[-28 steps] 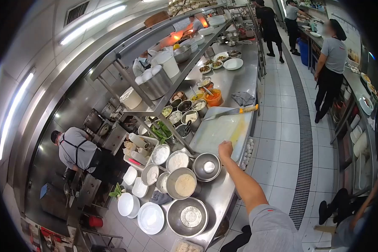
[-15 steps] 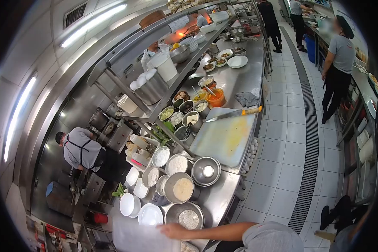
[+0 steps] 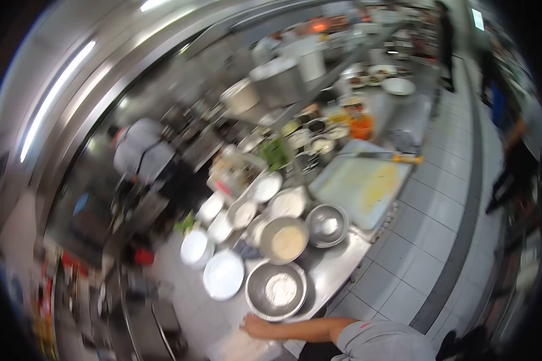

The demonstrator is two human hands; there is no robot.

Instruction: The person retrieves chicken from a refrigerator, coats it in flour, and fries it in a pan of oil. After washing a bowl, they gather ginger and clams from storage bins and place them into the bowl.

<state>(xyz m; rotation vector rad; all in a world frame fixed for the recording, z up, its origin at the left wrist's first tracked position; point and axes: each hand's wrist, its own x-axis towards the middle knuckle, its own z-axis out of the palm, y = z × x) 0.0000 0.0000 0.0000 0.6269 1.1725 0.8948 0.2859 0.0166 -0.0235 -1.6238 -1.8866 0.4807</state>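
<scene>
Right hand: at the bench point(image 3: 322, 278) near end, right hand point(image 3: 256, 327) palm down on the edge of a pale tub point(image 3: 242, 348). Arm stretched out, grey sleeve point(image 3: 384, 342).
Fingers: drawn close together at the tub's edge; motion blur, I can't tell if they're clamped on it.
Left hand: out of my sight, can't tell its fingers.
Tub: see-through, just beside the big bowl, partly cut off from view. Contents too blurred to tell.
Big bowl: steel, white patch point(image 3: 281, 290) at the bottom; wrist passes close by its rim point(image 3: 252, 302).
Pot: steel pot point(image 3: 284, 240), pale crumbs inside, between big bowl and small bowl point(image 3: 327, 225).
White ware: plate point(image 3: 224, 275) next to white bowls point(image 3: 197, 249).
Board: board point(image 3: 358, 183) yellow-stained, knife handle point(image 3: 408, 159) at its far corner.
Beyond board: grey cloth point(image 3: 403, 141), orange tub point(image 3: 361, 127).
Greens: greens point(image 3: 275, 153) among small pots.
Co-worker: person point(image 3: 143, 149) in dark straps, back turned, well apart from the hand.
</scene>
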